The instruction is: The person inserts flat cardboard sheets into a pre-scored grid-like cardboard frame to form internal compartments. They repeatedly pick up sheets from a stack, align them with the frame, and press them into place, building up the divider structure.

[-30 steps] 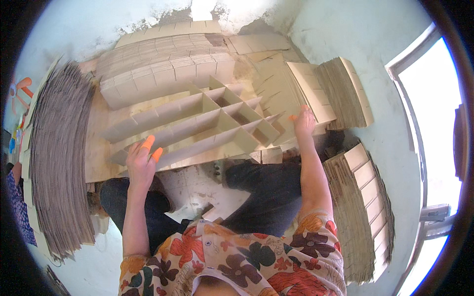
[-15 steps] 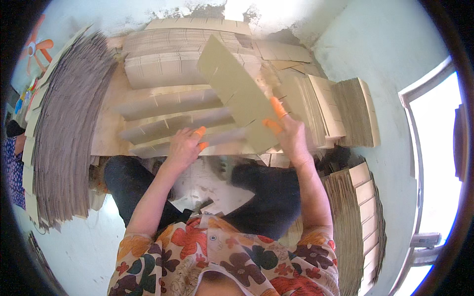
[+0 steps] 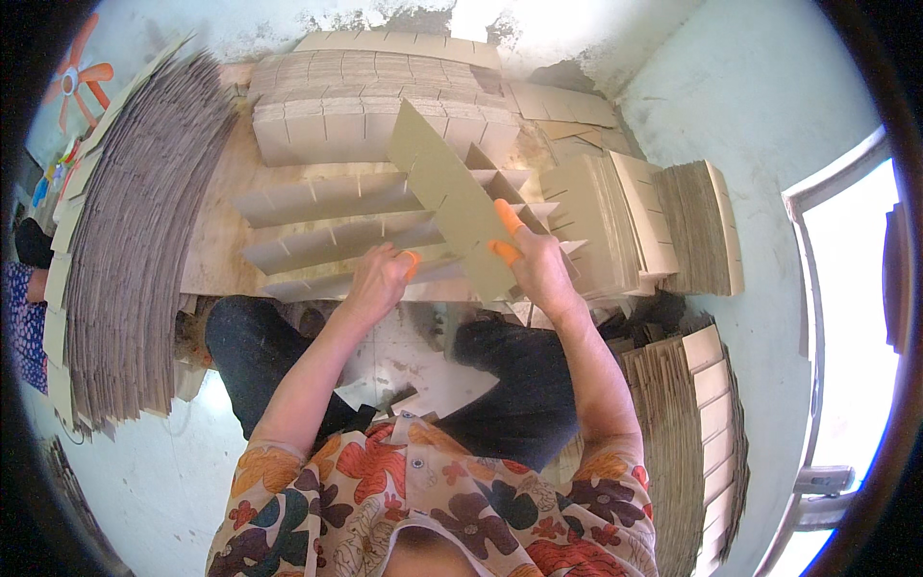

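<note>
My right hand (image 3: 538,267), with orange covers on its fingertips, grips a slotted cardboard strip (image 3: 447,197) that slants over the work. Beneath it, several long slotted strips (image 3: 322,247) stand on edge in rows across the table. Toward their right ends, crossing pieces (image 3: 500,185) form cells, partly hidden by the held strip. My left hand (image 3: 381,279) is closed at the nearer standing strips, its curled fingers seeming to pinch one; the exact contact is partly hidden.
A tall stack of cardboard (image 3: 135,240) rises on the left. Bundled slotted strips (image 3: 375,130) lie at the back of the wooden table (image 3: 216,221). More cardboard stacks (image 3: 687,226) stand on the right, with another pile (image 3: 673,413) lower down. An orange fan (image 3: 72,80) is far left.
My right hand has brought the cardboard strip left and slightly nearer, over the standing rows. My left hand has shifted right, and its fingers have closed. Crossing pieces now show more clearly.
</note>
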Tool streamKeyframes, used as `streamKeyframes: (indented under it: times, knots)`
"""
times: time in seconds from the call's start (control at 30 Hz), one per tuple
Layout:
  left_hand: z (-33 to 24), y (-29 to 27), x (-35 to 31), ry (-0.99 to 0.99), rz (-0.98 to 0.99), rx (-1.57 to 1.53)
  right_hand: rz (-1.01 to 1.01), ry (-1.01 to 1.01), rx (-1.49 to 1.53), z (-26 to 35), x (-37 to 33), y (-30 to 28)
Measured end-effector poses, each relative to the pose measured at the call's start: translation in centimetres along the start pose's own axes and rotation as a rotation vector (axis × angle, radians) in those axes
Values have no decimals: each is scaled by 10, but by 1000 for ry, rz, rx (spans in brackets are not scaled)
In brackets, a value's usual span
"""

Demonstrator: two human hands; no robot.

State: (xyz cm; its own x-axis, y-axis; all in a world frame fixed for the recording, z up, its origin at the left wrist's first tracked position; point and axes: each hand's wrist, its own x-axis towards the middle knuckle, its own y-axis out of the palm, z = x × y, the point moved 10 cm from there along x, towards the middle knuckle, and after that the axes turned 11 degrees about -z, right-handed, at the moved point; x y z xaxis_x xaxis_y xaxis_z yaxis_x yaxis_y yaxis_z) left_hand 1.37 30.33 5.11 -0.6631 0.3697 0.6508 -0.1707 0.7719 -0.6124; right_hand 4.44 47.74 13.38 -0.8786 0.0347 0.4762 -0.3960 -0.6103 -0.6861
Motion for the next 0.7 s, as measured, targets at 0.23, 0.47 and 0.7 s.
streamKeyframes:
  times: [0.23, 0.47, 0.7]
  knots:
    - [5, 2, 6, -41, -45, 10, 176, 5, 51, -17, -4, 39]
    - [22, 12, 1, -95, -16, 24, 267, -150, -309, -11, -4, 65]
    - [15, 8, 2, -64, -35, -3, 420, -208, -480, -15, -30, 92]
